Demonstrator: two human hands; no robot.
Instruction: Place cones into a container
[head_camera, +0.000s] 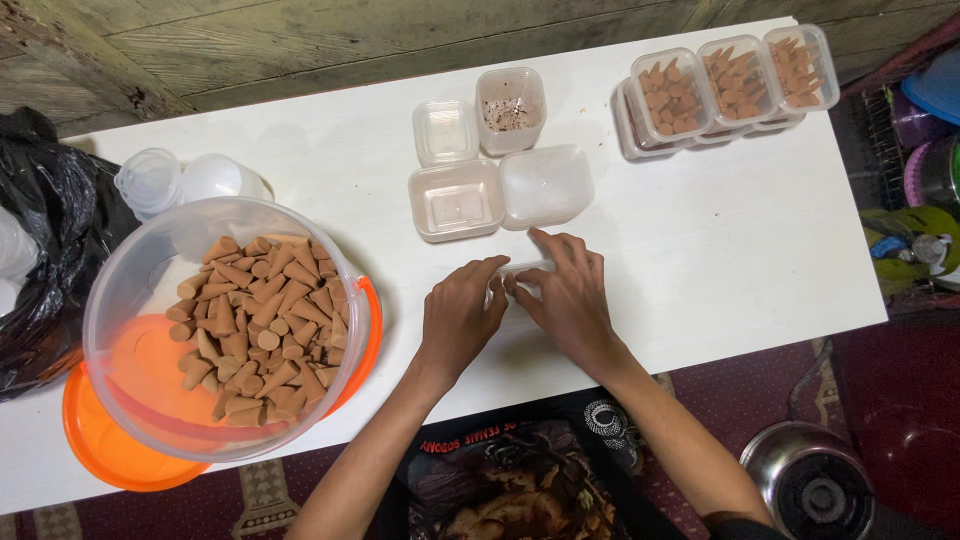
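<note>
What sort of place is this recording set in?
Probably a home workspace for packing by hand: a low white table on a patterned rug, a big tub of brown cones, and small filled plastic containers beside weathered plank flooring.

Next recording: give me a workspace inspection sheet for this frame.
Surface: white table, mostly bare on the right.
Job's things: small clear container under both hands.
Clutter: big tub of brown cones on an orange lid; empty square boxes; filled boxes.
Hands: left hand and right hand both on the container.
Cables: nothing seen.
Surroundings: black bag, patterned rug, metal pot.
</note>
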